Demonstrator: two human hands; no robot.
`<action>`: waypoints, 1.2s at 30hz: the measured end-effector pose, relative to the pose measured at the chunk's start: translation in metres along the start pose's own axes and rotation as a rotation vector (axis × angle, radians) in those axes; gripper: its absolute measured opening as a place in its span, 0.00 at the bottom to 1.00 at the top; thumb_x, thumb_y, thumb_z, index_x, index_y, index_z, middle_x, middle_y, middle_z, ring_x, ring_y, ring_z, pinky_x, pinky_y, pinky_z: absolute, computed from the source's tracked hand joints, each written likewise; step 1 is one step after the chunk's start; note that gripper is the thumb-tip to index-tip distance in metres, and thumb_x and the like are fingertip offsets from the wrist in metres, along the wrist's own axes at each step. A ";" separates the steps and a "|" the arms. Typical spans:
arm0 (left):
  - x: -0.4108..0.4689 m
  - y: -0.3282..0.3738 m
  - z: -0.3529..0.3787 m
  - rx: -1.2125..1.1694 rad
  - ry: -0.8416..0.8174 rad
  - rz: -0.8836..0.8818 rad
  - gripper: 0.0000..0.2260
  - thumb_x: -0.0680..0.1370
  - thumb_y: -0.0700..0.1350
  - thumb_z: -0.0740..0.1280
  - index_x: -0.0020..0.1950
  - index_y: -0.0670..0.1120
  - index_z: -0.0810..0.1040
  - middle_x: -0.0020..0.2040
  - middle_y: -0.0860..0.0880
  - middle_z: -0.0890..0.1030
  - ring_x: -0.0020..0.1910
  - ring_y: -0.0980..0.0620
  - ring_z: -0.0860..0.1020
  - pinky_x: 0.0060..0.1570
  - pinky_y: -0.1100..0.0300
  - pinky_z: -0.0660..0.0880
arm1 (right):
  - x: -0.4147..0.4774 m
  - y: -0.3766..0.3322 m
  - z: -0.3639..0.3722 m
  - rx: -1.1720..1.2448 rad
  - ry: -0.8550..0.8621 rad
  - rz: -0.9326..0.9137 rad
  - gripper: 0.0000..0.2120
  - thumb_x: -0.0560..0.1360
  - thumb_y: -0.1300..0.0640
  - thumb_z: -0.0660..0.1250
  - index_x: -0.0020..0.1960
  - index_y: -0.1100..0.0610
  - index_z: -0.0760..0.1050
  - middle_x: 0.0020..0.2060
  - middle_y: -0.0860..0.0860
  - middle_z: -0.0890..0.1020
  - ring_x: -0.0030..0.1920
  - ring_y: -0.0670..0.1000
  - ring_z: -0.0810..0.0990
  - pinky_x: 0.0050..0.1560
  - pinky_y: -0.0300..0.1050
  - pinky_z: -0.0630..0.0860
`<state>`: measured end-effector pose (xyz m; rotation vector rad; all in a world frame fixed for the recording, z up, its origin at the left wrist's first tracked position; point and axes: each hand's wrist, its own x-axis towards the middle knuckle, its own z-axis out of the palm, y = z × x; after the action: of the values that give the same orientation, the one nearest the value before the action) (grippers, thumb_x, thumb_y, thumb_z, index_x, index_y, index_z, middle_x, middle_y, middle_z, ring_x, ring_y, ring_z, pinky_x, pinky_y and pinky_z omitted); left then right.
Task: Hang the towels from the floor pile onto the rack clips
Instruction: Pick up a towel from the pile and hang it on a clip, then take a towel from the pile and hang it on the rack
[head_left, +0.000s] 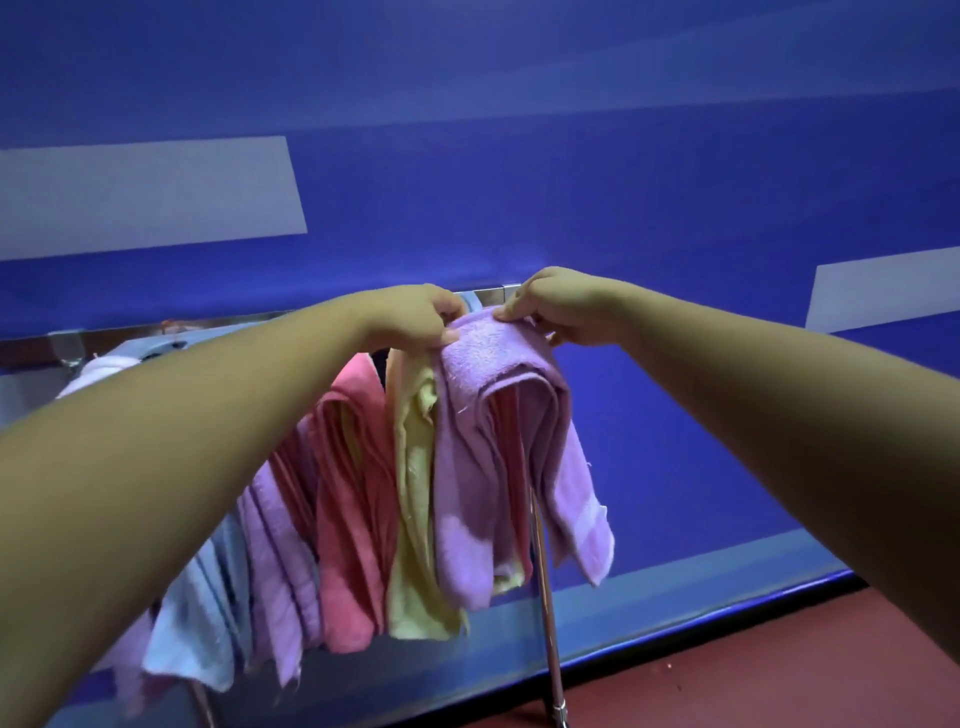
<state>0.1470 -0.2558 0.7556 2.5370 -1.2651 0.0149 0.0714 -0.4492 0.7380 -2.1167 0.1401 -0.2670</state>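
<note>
Just above the centre of the frame, the left hand (415, 319) and the right hand (563, 306) meet at the top fold of a lilac terry-cloth towel (493, 431); both hands grip it, fingers curled over the folded edge and thumbs pressed against the cloth; the left holds the fold's left end, the right its right end. The towel hangs doubled from that fold, its layers falling toward the lower centre of the frame; it sits at the right end of a row of hanging cloths, against the shiny metal rack rail (491, 294), though whether a clip has caught it cannot be told. Touching it on the left hangs a pale yellow towel (413, 499); then a pink towel (353, 509), a second lilac towel (280, 551) and a light blue towel (200, 623), running toward the lower left. A slim chrome upright pole (546, 613) drops behind the gripped towel to the dark red floor (779, 665) at lower right; a deep blue wall (675, 182) fills the upper frame.
</note>
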 end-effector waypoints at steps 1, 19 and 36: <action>0.006 -0.003 0.001 0.038 -0.006 0.008 0.05 0.79 0.40 0.64 0.46 0.49 0.76 0.39 0.53 0.74 0.37 0.53 0.70 0.35 0.58 0.66 | 0.008 0.002 0.002 -0.014 0.010 0.010 0.10 0.75 0.57 0.71 0.39 0.53 0.71 0.33 0.53 0.65 0.33 0.51 0.64 0.36 0.44 0.66; 0.024 -0.008 0.042 0.398 0.482 0.045 0.09 0.76 0.43 0.64 0.56 0.46 0.73 0.53 0.45 0.80 0.56 0.41 0.75 0.52 0.52 0.63 | 0.039 0.038 0.037 0.092 0.443 -0.201 0.08 0.71 0.59 0.73 0.39 0.55 0.75 0.32 0.49 0.77 0.32 0.48 0.74 0.35 0.42 0.72; -0.079 0.002 0.081 -0.020 0.409 0.110 0.12 0.74 0.42 0.62 0.55 0.42 0.78 0.54 0.43 0.81 0.54 0.43 0.77 0.52 0.57 0.71 | -0.076 0.040 0.077 -0.114 0.402 -0.045 0.13 0.80 0.52 0.62 0.58 0.58 0.78 0.50 0.52 0.82 0.52 0.53 0.80 0.54 0.49 0.77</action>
<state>0.0871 -0.2181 0.6671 2.2843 -1.2232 0.5145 0.0163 -0.3919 0.6541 -2.1573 0.3506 -0.7250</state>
